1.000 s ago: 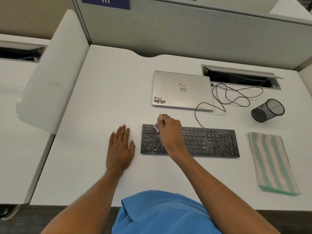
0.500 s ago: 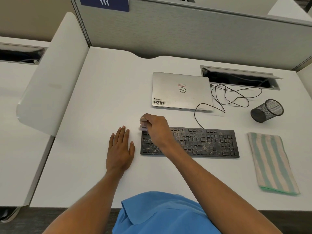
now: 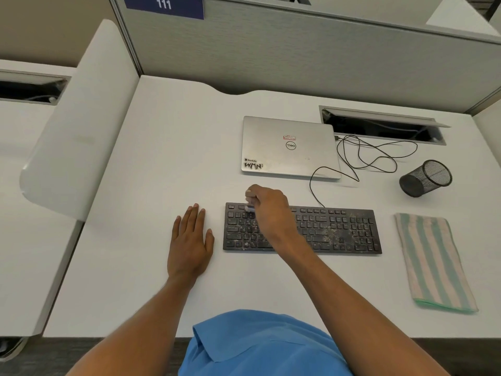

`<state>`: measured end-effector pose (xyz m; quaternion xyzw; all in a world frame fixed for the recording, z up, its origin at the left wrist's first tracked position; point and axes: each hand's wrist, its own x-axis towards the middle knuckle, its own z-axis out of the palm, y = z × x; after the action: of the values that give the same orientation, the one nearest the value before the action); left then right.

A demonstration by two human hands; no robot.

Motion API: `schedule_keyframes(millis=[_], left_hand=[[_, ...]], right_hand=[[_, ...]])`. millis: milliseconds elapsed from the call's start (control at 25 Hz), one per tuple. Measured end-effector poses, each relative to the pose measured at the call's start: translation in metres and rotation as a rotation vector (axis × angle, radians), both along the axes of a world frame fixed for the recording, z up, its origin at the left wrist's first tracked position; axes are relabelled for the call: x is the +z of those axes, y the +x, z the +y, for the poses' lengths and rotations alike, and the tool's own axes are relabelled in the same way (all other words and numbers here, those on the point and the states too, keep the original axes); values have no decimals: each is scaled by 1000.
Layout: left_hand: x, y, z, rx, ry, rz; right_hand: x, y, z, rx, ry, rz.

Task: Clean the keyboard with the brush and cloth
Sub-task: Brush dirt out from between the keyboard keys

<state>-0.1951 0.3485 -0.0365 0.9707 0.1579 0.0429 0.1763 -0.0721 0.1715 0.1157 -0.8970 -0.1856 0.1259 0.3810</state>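
Note:
A black keyboard [image 3: 336,229] speckled with pale dust lies on the white desk [image 3: 162,147]. My right hand [image 3: 271,210] hovers over its upper left keys and grips a small brush [image 3: 250,207], whose pale bristle end touches the top key rows. Most of the brush is hidden inside the fist. My left hand [image 3: 189,240] rests flat on the desk just left of the keyboard, fingers straight. A green and white striped cloth [image 3: 431,261] lies folded to the right of the keyboard, untouched.
A shut silver laptop [image 3: 287,147] sits behind the keyboard, with a black cable [image 3: 374,156] looping to its right. A black mesh pen cup [image 3: 425,178] lies tipped over at the right. A cable slot [image 3: 382,126] opens at the back; a grey partition stands behind.
My right hand swept the brush left across the top rows, then came back slightly right. My left hand has stayed flat on the desk.

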Motion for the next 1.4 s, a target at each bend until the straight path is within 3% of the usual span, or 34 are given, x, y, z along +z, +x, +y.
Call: schedule_keyframes(millis=[200, 600, 840, 1240, 1400], left_hand=[[2, 0, -1, -1, 6, -8], [0, 0, 0, -2, 6, -11], [2, 0, -1, -2, 1, -3], [0, 1, 0, -6, 14, 1], [2, 0, -1, -2, 9, 1]], right_hand=[[6, -9, 29, 83, 147, 107], [5, 7, -8, -24, -16, 19], [11, -2, 25, 45, 101, 85], [13, 9, -2, -48, 63, 120], [12, 3, 7, 33, 0, 92]])
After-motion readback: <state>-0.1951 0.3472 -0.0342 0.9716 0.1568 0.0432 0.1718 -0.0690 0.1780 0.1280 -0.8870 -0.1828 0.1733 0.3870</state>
